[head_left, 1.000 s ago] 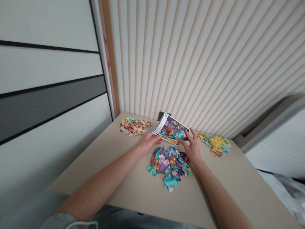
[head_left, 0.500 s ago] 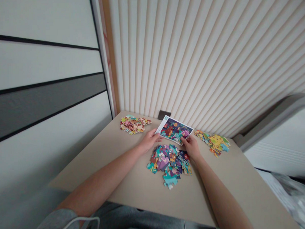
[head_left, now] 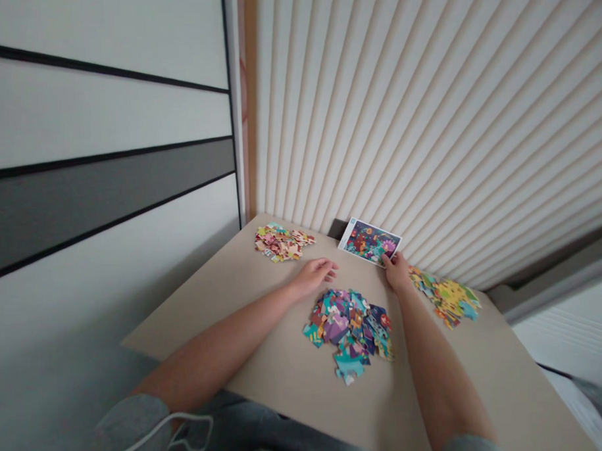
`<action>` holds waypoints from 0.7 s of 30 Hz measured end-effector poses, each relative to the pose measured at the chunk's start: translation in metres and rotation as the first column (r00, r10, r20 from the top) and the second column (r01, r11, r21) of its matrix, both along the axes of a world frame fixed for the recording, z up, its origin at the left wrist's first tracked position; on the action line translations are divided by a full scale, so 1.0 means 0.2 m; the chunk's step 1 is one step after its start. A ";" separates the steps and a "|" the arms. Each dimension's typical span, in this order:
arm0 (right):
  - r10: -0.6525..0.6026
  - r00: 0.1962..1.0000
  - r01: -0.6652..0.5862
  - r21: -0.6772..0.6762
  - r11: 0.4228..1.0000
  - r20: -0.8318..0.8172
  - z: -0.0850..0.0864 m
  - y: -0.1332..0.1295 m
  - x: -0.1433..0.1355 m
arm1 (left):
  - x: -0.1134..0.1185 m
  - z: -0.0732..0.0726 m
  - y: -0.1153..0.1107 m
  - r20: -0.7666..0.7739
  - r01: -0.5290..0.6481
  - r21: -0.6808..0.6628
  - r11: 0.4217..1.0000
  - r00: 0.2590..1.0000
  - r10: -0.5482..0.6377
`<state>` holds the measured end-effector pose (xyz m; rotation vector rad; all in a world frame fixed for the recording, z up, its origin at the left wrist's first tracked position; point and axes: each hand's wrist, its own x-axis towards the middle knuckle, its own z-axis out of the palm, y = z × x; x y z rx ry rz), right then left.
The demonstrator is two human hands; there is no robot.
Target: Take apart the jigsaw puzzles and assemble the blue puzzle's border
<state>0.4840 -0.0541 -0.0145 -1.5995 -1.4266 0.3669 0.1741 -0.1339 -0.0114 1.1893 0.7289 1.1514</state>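
A white-bordered picture card (head_left: 369, 241) with a dark, colourful scene is at the back of the table, near the pleated blind. My right hand (head_left: 396, 271) grips its lower right corner, thumb on the printed face. My left hand (head_left: 316, 275) holds nothing; its fingers are loosely curled and apart, above the tabletop left of the card. Between my forearms lies a pile of purple, teal and navy jigsaw pieces (head_left: 346, 326), nearest to my left hand. To the right of my right hand is a pile of yellow and orange jigsaw pieces (head_left: 449, 296).
At the back left of the beige table (head_left: 224, 287) sits a pile of red and cream jigsaw pieces (head_left: 279, 243). A small dark object (head_left: 337, 229) stands behind the card. The pleated blind (head_left: 376, 117) borders the back, a white panelled surface (head_left: 108, 225) the left.
My left hand has let go of the card and drawn away from it. My right hand has carried the card back toward the blind. The view has shifted slightly.
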 end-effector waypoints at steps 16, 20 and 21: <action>-0.049 0.995 0.049 0.008 0.999 -0.085 -0.03 -0.19 0.01 | -0.02 0.04 -0.04 -0.289 0.150 0.217 0.965 0.954 -0.083; 0.238 0.967 -0.248 -0.110 0.963 -0.097 0.02 -0.44 0.01 | -0.05 0.08 -0.06 -0.493 0.276 0.325 0.905 0.866 -0.087; 0.315 0.944 -0.328 -0.159 0.931 -0.103 0.05 -0.51 0.01 | -0.06 0.09 -0.06 -0.547 0.315 0.348 0.883 0.833 -0.082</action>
